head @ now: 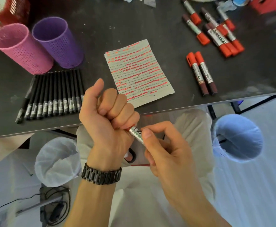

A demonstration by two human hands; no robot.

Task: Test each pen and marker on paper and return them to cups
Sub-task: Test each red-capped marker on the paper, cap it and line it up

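Hands share one marker [136,134], over the lap, short of the counter [150,22] edge.
Left hand [107,118] fisted round the cap end; right hand [165,149] pinches the silver barrel. Paper [139,72] lies just beyond the left hand, cups [21,46] farther off to its left. Risk: cap may free with a jerk, tip streaking skin or trousers [193,128].
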